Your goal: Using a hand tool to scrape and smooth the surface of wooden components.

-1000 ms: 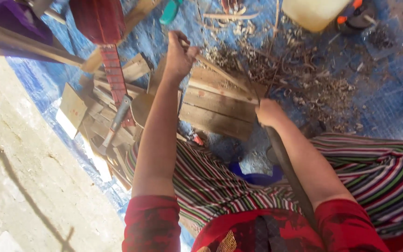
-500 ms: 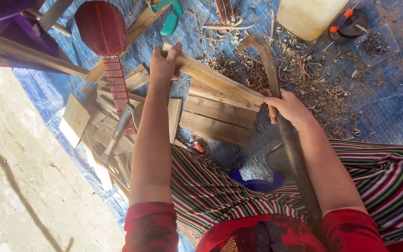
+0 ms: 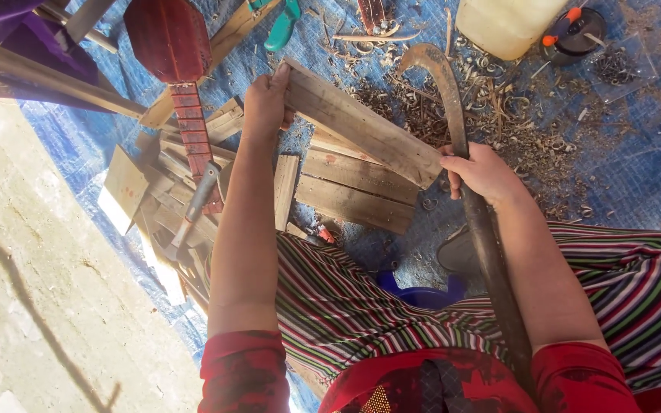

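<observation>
Weathered grey wood, rough-grained: I've got the plank (image 3: 361, 126) gripped, my left hand (image 3: 267, 99) clenched on its upper end, its long axis slanting down toward my right hand (image 3: 486, 172), which clasps the curved sickle-like blade (image 3: 453, 99). Beyond the plank, a pale plastic jug (image 3: 508, 23); contents hidden. Curly shavings (image 3: 514, 122) beside it.

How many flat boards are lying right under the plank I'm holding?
2: one board lies just under the held plank, the other board beside it, nearer the striped lap. More scraps pile at the left; some may be hidden.
</observation>
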